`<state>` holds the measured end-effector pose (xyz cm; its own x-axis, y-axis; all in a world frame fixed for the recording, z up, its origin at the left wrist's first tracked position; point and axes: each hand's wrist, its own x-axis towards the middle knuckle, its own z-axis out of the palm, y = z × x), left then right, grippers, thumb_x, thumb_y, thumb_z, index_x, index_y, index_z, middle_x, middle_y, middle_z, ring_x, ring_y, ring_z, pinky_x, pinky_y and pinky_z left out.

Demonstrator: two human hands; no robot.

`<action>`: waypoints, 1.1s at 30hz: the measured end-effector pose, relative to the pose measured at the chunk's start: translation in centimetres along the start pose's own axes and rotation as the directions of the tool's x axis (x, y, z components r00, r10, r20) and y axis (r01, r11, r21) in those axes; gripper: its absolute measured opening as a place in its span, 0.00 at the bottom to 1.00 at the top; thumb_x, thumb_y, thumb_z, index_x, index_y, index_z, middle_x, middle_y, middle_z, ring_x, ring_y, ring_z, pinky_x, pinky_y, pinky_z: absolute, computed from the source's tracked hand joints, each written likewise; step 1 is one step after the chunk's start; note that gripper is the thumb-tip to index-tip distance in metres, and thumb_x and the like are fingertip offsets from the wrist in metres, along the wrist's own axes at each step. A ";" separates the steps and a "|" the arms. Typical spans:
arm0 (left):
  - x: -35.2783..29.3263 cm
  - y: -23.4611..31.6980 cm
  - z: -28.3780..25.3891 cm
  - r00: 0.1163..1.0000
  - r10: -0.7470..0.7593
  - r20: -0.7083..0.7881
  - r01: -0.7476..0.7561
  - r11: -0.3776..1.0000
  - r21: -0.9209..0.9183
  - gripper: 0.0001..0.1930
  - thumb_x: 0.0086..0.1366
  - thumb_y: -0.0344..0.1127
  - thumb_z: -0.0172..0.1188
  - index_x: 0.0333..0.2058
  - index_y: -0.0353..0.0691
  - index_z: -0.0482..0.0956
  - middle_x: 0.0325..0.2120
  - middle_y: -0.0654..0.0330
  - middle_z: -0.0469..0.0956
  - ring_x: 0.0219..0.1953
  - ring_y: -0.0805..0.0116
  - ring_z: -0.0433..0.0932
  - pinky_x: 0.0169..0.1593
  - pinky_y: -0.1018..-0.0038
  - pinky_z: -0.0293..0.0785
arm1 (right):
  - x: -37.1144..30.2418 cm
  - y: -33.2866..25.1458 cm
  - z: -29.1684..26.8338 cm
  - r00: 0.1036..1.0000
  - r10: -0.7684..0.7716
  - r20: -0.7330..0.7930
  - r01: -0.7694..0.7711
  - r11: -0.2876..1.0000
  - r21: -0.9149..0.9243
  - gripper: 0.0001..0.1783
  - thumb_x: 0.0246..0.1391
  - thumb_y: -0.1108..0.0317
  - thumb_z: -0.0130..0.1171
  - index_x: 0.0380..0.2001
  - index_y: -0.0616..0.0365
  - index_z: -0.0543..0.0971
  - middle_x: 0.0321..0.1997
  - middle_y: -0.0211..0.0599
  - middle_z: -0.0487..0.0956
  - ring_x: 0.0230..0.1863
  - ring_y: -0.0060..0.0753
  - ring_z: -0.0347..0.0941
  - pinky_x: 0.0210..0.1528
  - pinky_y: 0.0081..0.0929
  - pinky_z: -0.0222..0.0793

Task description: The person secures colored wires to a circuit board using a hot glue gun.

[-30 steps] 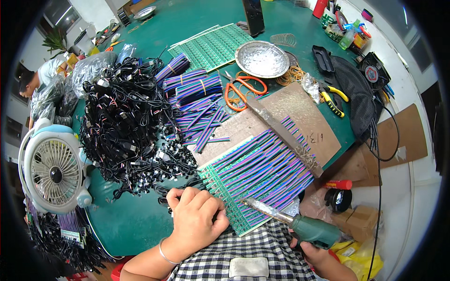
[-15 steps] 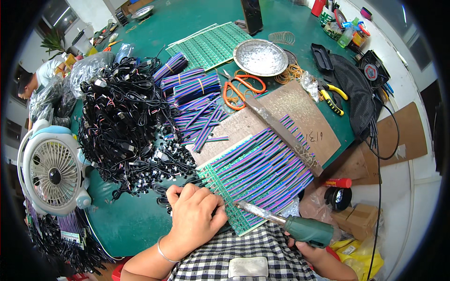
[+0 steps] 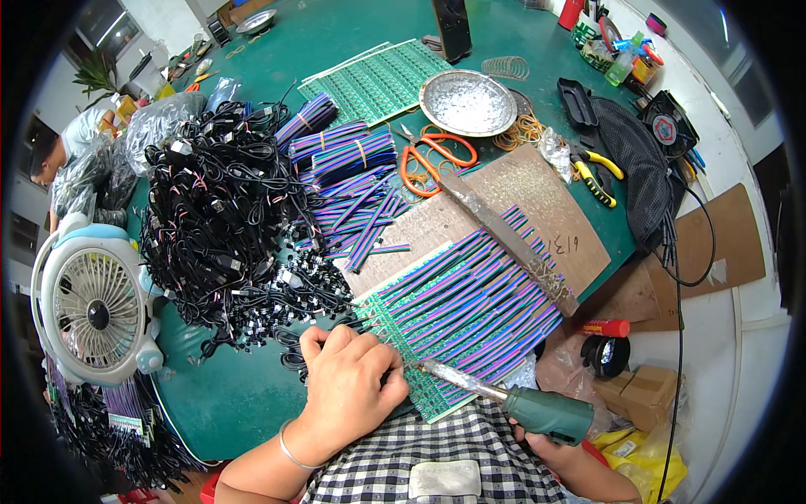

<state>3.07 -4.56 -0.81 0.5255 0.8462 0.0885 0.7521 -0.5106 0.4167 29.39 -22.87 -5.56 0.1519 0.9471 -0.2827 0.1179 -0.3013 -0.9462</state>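
Observation:
My right hand, mostly hidden under the green handle, grips a soldering iron. Its metal tip points left and lies at the near left edge of a green circuit board panel. Rows of purple, blue and black ribbon wires run across that panel. Close to the tip, my left hand is closed, fingers curled down at the panel's left edge; what they pinch is hidden. Black cables lie beside its fingers. A metal bar rests across the far ends of the wires.
A heap of black cables fills the left, behind a white fan. Bundled ribbon wires, orange scissors, a metal dish and yellow-handled pliers lie farther back. Another person is at the far left.
The soldering iron has shifted slightly left, its tip now nearer my left fingers. My left hand has barely moved.

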 end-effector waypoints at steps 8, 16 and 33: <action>-1.2 -1.1 0.2 0.980 0.193 -0.047 -0.192 0.981 0.030 0.10 0.49 0.34 0.68 0.32 0.51 0.81 0.28 0.72 0.74 0.35 0.71 0.72 0.50 0.59 0.56 | 0.1 0.2 -0.8 0.996 0.043 0.080 -0.054 0.988 0.144 0.20 0.47 0.71 0.69 0.44 0.66 0.78 0.40 0.39 0.82 0.40 0.31 0.79 0.46 0.27 0.73; -1.4 -1.2 0.0 0.969 0.239 -0.059 -0.235 0.970 0.059 0.11 0.49 0.34 0.68 0.33 0.53 0.81 0.28 0.73 0.73 0.34 0.73 0.72 0.50 0.60 0.55 | -0.2 0.8 -0.7 1.000 0.014 0.020 -0.015 0.998 0.066 0.22 0.45 0.72 0.70 0.45 0.66 0.78 0.41 0.39 0.82 0.40 0.30 0.79 0.46 0.27 0.72; -0.3 -0.1 0.6 0.997 0.051 -0.053 -0.051 0.999 -0.014 0.08 0.45 0.30 0.63 0.24 0.48 0.73 0.22 0.68 0.72 0.31 0.66 0.72 0.45 0.63 0.57 | 0.5 -0.2 -0.4 1.000 -0.014 0.027 0.012 0.999 0.053 0.18 0.44 0.73 0.69 0.41 0.64 0.80 0.39 0.39 0.82 0.38 0.33 0.79 0.44 0.29 0.73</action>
<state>3.08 -4.85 -1.41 0.5409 0.8262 0.1575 0.7186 -0.5513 0.4240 29.85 -22.39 -5.41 0.1240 0.9537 -0.2739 0.0680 -0.2836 -0.9565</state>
